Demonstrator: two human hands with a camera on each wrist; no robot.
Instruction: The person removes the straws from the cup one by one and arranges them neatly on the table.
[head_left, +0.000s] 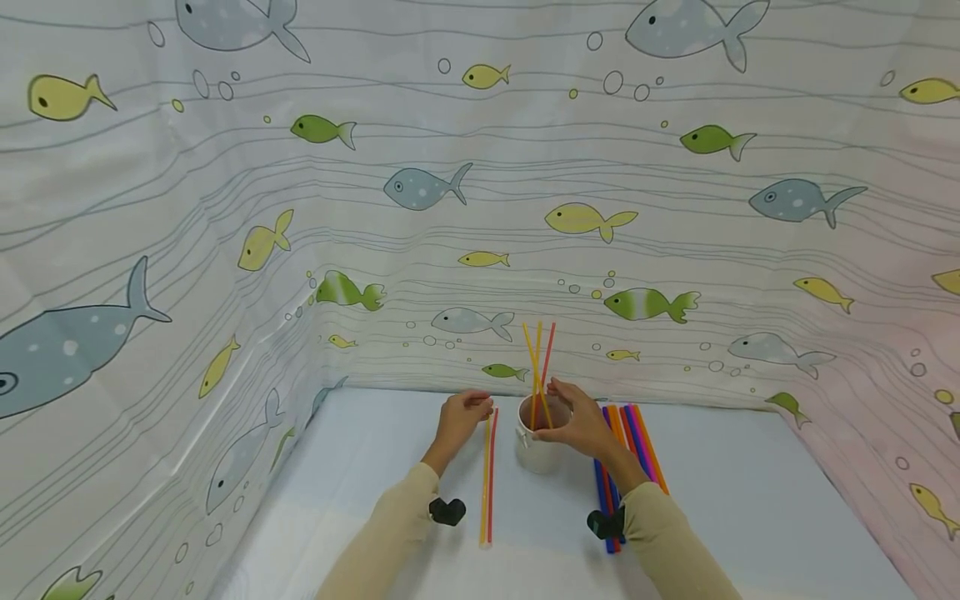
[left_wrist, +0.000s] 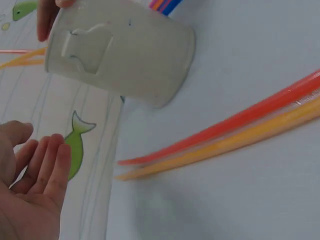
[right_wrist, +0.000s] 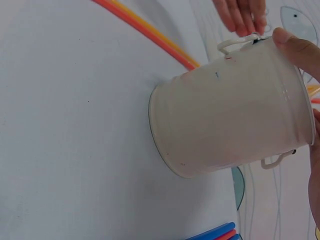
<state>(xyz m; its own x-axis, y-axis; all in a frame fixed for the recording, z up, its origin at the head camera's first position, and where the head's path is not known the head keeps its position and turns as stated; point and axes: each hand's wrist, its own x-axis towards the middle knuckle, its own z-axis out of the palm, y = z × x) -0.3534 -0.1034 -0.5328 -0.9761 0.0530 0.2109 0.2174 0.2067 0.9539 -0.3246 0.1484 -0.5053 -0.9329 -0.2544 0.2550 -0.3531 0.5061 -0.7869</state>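
Observation:
A white metal cup (head_left: pixel 538 454) with small side handles stands at the back of the table, and a few yellow, orange and red straws (head_left: pixel 538 354) stand in it. My right hand (head_left: pixel 576 422) grips the cup's rim; in the right wrist view its thumb (right_wrist: pixel 299 49) lies on the edge of the cup (right_wrist: pixel 230 125). My left hand (head_left: pixel 463 415) hovers just left of the cup, fingers relaxed and holding nothing, seen as an open palm (left_wrist: pixel 32 187) in the left wrist view. Below it a red and a yellow straw (head_left: pixel 487 479) lie side by side on the table.
A bundle of blue, red, orange and pink straws (head_left: pixel 633 442) lies on the table right of the cup, partly under my right forearm. A fish-patterned curtain (head_left: pixel 420 187) walls in the pale table (head_left: pixel 750 500) at the back and on both sides.

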